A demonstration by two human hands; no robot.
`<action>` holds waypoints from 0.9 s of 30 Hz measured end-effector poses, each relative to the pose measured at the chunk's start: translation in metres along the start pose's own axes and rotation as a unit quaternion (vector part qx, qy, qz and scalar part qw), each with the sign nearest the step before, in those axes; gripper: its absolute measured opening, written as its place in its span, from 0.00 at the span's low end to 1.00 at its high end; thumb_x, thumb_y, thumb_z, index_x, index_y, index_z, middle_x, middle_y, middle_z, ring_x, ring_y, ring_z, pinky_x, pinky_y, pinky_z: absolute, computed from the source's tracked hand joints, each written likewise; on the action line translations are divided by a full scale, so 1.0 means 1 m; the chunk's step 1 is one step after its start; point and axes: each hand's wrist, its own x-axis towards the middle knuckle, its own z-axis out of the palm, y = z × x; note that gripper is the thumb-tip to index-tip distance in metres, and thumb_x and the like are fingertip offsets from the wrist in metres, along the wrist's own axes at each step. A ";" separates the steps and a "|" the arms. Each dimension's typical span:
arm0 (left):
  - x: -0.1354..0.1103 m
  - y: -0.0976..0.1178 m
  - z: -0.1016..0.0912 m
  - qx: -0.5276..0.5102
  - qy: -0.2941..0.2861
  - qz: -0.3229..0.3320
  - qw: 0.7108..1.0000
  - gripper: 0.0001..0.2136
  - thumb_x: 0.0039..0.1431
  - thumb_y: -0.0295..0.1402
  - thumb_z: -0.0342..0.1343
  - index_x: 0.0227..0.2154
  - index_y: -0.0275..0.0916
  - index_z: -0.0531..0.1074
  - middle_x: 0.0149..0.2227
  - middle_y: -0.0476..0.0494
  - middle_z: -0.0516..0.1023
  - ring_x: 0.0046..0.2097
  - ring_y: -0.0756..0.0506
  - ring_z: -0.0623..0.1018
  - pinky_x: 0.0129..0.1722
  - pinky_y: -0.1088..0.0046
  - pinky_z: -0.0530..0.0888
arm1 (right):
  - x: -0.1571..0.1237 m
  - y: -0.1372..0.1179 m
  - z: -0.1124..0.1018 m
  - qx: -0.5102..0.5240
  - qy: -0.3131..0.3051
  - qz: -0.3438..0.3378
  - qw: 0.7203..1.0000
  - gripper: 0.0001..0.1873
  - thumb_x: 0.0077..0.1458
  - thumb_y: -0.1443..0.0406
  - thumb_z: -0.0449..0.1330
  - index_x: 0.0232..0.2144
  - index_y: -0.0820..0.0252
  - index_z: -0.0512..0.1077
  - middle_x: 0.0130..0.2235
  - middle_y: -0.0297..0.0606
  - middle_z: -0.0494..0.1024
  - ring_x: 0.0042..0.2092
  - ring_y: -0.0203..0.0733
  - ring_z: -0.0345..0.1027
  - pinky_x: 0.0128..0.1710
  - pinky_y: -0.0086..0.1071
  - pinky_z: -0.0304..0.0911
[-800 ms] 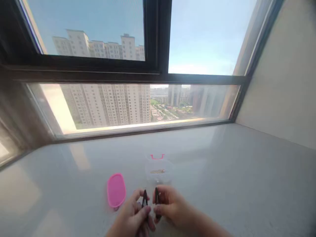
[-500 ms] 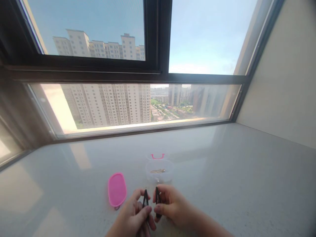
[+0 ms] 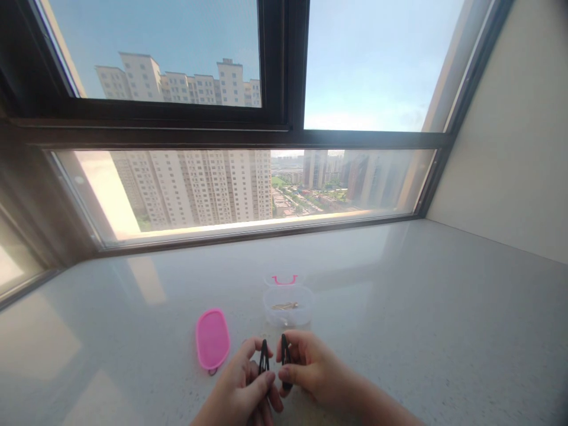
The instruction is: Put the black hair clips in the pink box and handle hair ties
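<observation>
My left hand pinches a black snap hair clip between thumb and fingers, its narrow end pointing up. A second black snap hair clip is gripped by my right hand, also upright. The two clips stand side by side, a small gap between them. Just beyond my hands sits a clear plastic box with its lid tilted back, showing a pink handle. Inside lie some thin gold-coloured pieces, too small to make out.
A pink oval lid-like case with a small dark loop lies left of the box. Everything rests on a pale, shiny sill. Behind it is a dark-framed window, with a wall at the right.
Hardly anything differs. The whole view has shifted by a few pixels, and both hands keep hold of their hair clips in the same pose.
</observation>
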 end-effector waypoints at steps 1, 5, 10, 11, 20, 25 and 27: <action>0.000 0.000 0.000 -0.002 0.000 0.000 1.000 0.23 0.49 0.51 0.57 0.36 0.41 0.56 0.20 0.47 0.78 0.14 0.51 0.72 0.11 0.83 0.64 | 0.000 0.001 0.000 -0.001 -0.001 -0.002 1.000 0.16 0.43 0.63 0.66 0.30 0.64 0.64 0.24 0.32 0.71 0.25 0.35 0.68 0.27 0.28 0.63; -0.001 0.002 0.002 -0.003 0.005 0.002 1.000 0.21 0.50 0.49 0.57 0.36 0.40 0.57 0.20 0.47 0.77 0.14 0.50 0.73 0.11 0.83 0.64 | 0.000 0.003 -0.001 -0.001 -0.004 -0.008 1.000 0.16 0.44 0.63 0.66 0.30 0.64 0.64 0.24 0.32 0.70 0.25 0.35 0.68 0.27 0.28 0.63; -0.005 0.009 0.006 0.004 0.016 0.010 1.000 0.21 0.50 0.49 0.58 0.36 0.40 0.57 0.20 0.48 0.77 0.14 0.50 0.74 0.11 0.83 0.65 | 0.000 -0.001 0.000 -0.011 -0.005 -0.002 1.000 0.16 0.43 0.63 0.67 0.30 0.64 0.64 0.24 0.32 0.69 0.26 0.35 0.68 0.27 0.29 0.63; -0.006 0.010 0.006 0.004 0.017 0.010 1.000 0.21 0.50 0.48 0.58 0.35 0.40 0.57 0.20 0.48 0.77 0.15 0.50 0.74 0.12 0.83 0.65 | -0.001 -0.003 0.000 -0.012 -0.006 0.000 1.000 0.17 0.43 0.62 0.67 0.30 0.64 0.64 0.24 0.32 0.70 0.26 0.36 0.68 0.28 0.29 0.63; -0.006 0.009 0.004 0.009 0.013 0.009 1.000 0.18 0.53 0.46 0.57 0.38 0.39 0.59 0.21 0.47 0.77 0.16 0.51 0.74 0.12 0.83 0.65 | -0.003 -0.008 0.001 -0.011 -0.004 0.016 1.000 0.19 0.42 0.60 0.67 0.30 0.64 0.63 0.23 0.31 0.69 0.26 0.35 0.67 0.27 0.28 0.63; -0.006 0.010 0.005 0.005 0.010 0.011 1.000 0.17 0.55 0.45 0.55 0.37 0.39 0.58 0.21 0.48 0.77 0.15 0.51 0.74 0.12 0.84 0.65 | -0.005 -0.012 0.002 -0.012 0.001 0.022 1.000 0.19 0.42 0.59 0.67 0.30 0.64 0.64 0.23 0.32 0.70 0.26 0.34 0.67 0.27 0.27 0.62; -0.008 0.012 0.006 0.009 0.009 0.009 1.000 0.17 0.55 0.44 0.55 0.38 0.39 0.58 0.21 0.48 0.78 0.16 0.51 0.75 0.12 0.84 0.66 | -0.005 -0.012 0.002 -0.014 0.000 0.026 1.000 0.19 0.42 0.59 0.67 0.31 0.64 0.64 0.24 0.32 0.70 0.26 0.35 0.68 0.27 0.27 0.62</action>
